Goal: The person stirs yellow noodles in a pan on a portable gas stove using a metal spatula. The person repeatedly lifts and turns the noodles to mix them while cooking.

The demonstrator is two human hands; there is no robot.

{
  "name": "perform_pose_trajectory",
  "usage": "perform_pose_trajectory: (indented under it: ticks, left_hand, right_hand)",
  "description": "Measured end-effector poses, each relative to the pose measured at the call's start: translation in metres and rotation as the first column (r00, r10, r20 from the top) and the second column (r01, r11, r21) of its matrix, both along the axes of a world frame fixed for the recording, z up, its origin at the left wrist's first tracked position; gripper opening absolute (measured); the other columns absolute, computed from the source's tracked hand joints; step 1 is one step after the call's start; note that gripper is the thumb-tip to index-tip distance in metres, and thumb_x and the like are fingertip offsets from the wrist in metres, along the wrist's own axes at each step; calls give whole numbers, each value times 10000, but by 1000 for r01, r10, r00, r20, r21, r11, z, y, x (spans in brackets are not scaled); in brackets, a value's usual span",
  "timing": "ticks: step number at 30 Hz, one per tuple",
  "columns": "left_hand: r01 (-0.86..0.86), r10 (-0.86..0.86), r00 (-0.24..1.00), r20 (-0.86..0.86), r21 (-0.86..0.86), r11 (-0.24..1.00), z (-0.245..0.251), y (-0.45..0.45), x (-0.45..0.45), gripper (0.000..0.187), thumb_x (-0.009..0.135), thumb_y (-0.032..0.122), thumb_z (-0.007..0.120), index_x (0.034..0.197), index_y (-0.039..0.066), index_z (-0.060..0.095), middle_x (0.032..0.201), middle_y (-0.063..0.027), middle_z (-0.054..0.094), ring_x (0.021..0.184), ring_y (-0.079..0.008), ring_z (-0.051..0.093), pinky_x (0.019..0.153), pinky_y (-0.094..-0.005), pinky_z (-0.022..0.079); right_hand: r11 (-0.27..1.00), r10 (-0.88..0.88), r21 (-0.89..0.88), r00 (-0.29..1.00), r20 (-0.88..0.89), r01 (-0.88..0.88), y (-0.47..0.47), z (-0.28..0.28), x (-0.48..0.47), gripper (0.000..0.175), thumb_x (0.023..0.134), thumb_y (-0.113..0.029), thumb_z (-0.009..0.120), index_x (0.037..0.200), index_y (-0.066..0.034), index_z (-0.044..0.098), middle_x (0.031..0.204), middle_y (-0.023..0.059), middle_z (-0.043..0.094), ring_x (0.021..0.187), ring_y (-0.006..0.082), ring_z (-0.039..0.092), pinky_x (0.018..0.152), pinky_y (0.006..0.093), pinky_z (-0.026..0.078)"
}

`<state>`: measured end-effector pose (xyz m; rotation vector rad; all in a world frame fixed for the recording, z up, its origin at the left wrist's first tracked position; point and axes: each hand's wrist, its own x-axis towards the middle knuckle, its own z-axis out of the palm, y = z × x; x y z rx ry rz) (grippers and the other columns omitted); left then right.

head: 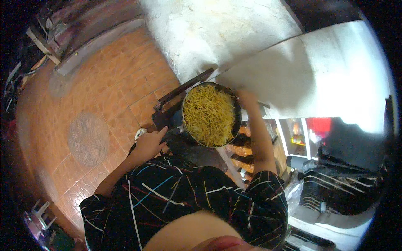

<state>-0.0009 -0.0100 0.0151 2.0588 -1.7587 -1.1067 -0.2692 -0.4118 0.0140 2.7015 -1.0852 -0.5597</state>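
A round dark pan [238,125] filled with yellow noodles [209,114] lies before me, near the corner of a pale wall. My right hand [246,98] is at the pan's right rim; its fingers are blurred, and their hold is partly hidden. To the lower left of the pan, my left hand [152,142] has its index finger extended and thumb apart, with nothing seen in it. Near its fingertip is a dark stand or frame [185,88] that runs along the pan's left side.
Orange floor tiles [125,84] spread at the left, with a round patterned patch [88,139] on them. A pale wall [282,75] rises beyond the pan. At the right are a white-framed shelf [306,138], a clear plastic bag [294,191] and dark wire racks [336,185].
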Motion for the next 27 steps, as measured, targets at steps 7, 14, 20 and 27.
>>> perform_pose_trajectory:
  ticks: [7,14,20,27]
  left_hand:
    - [-23,22,1000,-10,-94,995,-1,-2,-4,646,860,284,647,1428,93,406,938,-194,634,849,-367,650,713,-469,514]
    - [-33,33,999,-4,-64,997,5,1,-1,658,859,272,662,1433,94,395,966,-194,638,845,-369,652,696,-467,520]
    - [-74,73,997,-7,-100,992,-15,6,-7,663,857,283,664,1436,113,390,955,-185,647,818,-380,661,656,-484,528]
    - [-72,71,997,-20,-56,996,-10,6,-1,668,858,299,652,1440,112,385,994,-203,649,861,-382,659,709,-497,529]
  right_hand:
    - [701,-250,712,950,189,43,-66,-34,47,326,852,-127,561,1115,-257,705,1011,135,700,932,322,666,869,419,487]
    - [802,548,459,776,-313,-381,10,-5,188,284,801,-69,577,935,-269,730,885,69,709,895,261,675,923,511,392]
    - [717,697,243,673,-248,-653,49,8,154,234,879,-189,539,945,-304,732,904,42,690,984,242,659,1020,546,343]
    - [830,558,110,814,-158,-547,47,66,88,432,782,-68,620,1131,-313,688,1041,56,626,1106,236,568,1070,584,257]
